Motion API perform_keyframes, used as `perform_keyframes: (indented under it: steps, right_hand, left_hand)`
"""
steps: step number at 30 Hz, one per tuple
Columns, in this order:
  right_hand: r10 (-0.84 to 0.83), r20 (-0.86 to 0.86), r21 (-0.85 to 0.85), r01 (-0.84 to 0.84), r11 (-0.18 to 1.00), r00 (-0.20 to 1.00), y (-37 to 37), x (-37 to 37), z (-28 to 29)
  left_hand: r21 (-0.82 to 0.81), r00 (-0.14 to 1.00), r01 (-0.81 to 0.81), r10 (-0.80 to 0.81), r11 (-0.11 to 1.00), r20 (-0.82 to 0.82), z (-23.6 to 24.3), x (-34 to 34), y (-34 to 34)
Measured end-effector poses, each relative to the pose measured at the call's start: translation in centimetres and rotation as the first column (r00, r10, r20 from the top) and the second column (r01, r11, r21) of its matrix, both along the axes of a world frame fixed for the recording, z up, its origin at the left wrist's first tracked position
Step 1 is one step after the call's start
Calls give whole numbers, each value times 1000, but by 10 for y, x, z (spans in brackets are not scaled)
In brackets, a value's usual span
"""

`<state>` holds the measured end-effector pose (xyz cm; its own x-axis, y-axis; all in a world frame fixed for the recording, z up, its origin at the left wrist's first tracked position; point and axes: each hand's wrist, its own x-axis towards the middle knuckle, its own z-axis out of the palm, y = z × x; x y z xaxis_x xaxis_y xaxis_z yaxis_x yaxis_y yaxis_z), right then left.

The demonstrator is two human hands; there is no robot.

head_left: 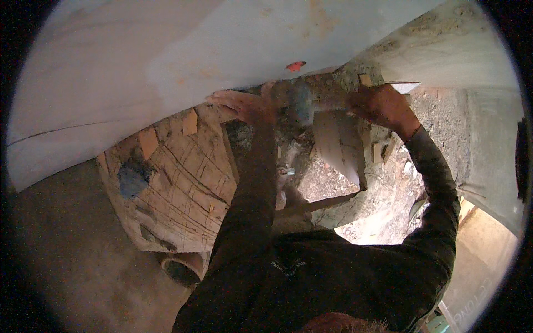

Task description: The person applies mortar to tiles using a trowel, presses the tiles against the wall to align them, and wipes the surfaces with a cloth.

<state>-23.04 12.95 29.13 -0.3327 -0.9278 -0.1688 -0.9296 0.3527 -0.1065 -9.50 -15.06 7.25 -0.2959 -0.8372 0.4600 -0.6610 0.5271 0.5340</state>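
Note:
My left hand (244, 105) lies stretched out along the lower edge of a large pale panel (166, 72), fingers pointing left and thumb apart. To its right, my right hand (380, 105) is closed, its fingers curled near the same edge. A blurred shape with a bluish patch (302, 102) lies between the two hands; I cannot make out whether the right hand holds it. A small tan block (364, 80) sits just above the right hand. The panel carries a red-orange spot (296, 66) near its edge.
A tan surface with dark lines (189, 172) lies left of my left arm, with small tan pieces (149, 143) at its panel edge and a blue patch (132, 180). Below is a round pipe end (183, 271). A grey slab (336, 139) and rubble (327, 180) lie between my arms.

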Motion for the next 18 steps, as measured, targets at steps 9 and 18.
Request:
perform_keyframes:
  steps: [9,18]
  right_hand:
    - [-37,62,67,32,997,997,-10,7,11]
    - [-41,-37,104,45,994,998,-10,5,-1]
  left_hand:
    - [-18,998,56,-55,998,37,31,0,6]
    - [-16,991,15,-13,1000,131,42,-4,11]
